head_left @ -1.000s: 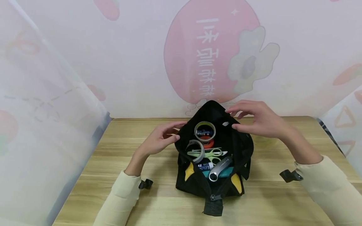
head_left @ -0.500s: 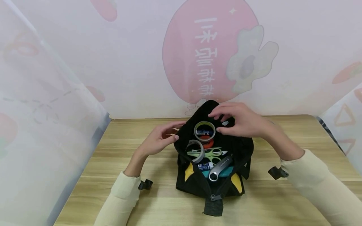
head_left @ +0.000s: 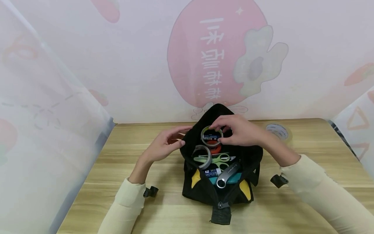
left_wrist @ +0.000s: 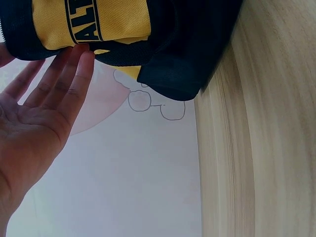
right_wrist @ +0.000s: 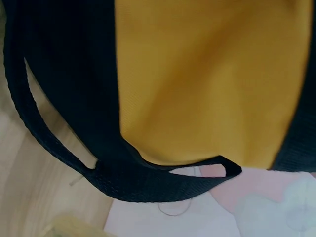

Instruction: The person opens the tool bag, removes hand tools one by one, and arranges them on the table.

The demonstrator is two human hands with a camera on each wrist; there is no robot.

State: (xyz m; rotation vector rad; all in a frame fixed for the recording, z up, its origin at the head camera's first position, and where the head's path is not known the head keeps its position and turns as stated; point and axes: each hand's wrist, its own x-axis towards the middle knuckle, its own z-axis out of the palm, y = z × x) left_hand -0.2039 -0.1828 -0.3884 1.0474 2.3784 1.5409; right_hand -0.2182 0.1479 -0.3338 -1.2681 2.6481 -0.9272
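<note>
A black and yellow tool bag stands unzipped on the table. My left hand holds its left rim, thumb at the edge and fingers along the outside; in the left wrist view those fingers lie against the yellow side panel. My right hand reaches over the right rim, its thumb and fingers apart at a clear tape roll. Inside are a second tape roll, green-handled scissors, a glue stick, a silver-grey utility knife and a red ring-shaped item.
Behind my right forearm a wide roll of packing tape lies on the wooden table. A printed pink and white sheet rises at the table's back edge. The bag's black strap hangs off its right side.
My right hand has moved left and down, from the bag's right rim to the tape roll inside, bringing the packing tape behind the forearm into sight. The left hand stays at the left rim.
</note>
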